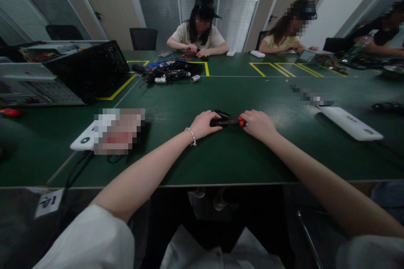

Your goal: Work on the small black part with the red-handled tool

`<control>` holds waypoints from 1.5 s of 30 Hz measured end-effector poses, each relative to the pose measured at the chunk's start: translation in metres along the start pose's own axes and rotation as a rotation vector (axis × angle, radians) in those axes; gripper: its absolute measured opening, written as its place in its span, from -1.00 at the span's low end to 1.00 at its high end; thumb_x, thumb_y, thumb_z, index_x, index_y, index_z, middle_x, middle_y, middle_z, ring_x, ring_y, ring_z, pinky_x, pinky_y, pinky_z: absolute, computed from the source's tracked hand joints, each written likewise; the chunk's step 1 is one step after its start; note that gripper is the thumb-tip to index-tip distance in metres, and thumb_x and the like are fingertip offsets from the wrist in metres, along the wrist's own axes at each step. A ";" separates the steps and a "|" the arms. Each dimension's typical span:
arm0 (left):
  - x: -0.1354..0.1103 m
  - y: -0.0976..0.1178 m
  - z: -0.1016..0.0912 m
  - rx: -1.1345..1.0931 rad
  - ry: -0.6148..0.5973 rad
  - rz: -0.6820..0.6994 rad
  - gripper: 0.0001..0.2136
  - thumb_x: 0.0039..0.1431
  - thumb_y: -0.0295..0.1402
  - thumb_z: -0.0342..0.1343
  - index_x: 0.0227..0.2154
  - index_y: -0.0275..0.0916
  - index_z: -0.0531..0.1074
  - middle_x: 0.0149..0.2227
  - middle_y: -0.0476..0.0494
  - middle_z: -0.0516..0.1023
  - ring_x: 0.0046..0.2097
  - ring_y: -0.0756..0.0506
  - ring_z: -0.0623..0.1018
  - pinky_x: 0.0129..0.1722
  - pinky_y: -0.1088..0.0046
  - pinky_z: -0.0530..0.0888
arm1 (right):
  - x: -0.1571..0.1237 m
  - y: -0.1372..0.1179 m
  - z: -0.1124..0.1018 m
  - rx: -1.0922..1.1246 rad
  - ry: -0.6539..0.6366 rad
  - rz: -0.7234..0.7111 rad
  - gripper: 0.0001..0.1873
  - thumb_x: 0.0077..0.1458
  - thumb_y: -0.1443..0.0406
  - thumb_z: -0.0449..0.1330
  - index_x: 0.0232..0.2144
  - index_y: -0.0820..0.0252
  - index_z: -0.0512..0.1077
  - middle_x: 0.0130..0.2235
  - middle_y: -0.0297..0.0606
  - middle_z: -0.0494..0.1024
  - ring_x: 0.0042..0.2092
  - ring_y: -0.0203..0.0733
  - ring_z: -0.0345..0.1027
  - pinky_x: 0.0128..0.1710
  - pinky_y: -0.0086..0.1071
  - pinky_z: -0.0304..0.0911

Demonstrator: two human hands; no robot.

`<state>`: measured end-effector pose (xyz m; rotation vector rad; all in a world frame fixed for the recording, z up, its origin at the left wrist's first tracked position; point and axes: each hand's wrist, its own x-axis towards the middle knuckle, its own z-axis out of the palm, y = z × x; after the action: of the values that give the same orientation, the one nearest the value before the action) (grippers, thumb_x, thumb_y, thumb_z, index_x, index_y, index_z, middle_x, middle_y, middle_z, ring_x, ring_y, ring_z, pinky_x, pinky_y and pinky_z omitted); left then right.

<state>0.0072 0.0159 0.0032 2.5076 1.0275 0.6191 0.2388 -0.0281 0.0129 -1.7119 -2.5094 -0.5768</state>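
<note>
Over the middle of the green table (189,168), my left hand (203,125), a beaded bracelet at its wrist, is closed on a small black part (215,122) whose kind I cannot make out. Wrapped round the red handles of a pair of pliers (232,122) is my right hand (259,124). The dark jaws of the pliers point left and meet the black part; whether they grip it is too small to tell. Another black piece (221,113) shows just behind the jaws, beside my left fingers.
At the left stands an opened computer case (31,84) with a black panel (88,69). Black cables and a drill-like tool (150,76) lie in a heap at the back. White power banks (350,122) lie to either side. Several people (202,29) sit across the table.
</note>
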 end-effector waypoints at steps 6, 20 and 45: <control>0.000 -0.001 0.000 0.011 0.010 0.003 -0.71 0.05 -0.25 0.21 -0.16 -0.22 0.41 -0.15 -0.14 0.47 -0.10 -0.17 0.45 -0.09 0.23 0.38 | 0.001 -0.001 -0.002 0.016 -0.008 -0.003 -0.77 -0.01 0.37 0.06 -0.27 0.27 0.44 -0.27 -0.11 0.51 -0.26 -0.09 0.32 -0.31 -0.30 0.13; 0.000 0.000 0.001 0.007 0.017 0.007 -0.73 0.06 -0.27 0.22 -0.18 -0.23 0.41 -0.14 -0.15 0.47 -0.09 -0.17 0.45 -0.08 0.25 0.39 | 0.002 -0.001 0.001 0.000 -0.010 -0.001 -0.77 -0.01 0.36 0.06 -0.28 0.25 0.44 -0.28 -0.11 0.52 -0.27 -0.10 0.32 -0.32 -0.31 0.11; 0.000 0.001 0.000 0.001 0.007 0.002 -0.73 0.05 -0.27 0.22 -0.18 -0.23 0.41 -0.13 -0.16 0.47 -0.08 -0.18 0.45 -0.08 0.22 0.38 | 0.000 0.000 0.003 0.005 0.005 0.008 -0.79 -0.02 0.37 0.08 -0.29 0.27 0.43 -0.28 -0.13 0.51 -0.26 -0.10 0.32 -0.31 -0.32 0.12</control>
<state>0.0074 0.0152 0.0037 2.5091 1.0285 0.6290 0.2395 -0.0274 0.0106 -1.7152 -2.4977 -0.5727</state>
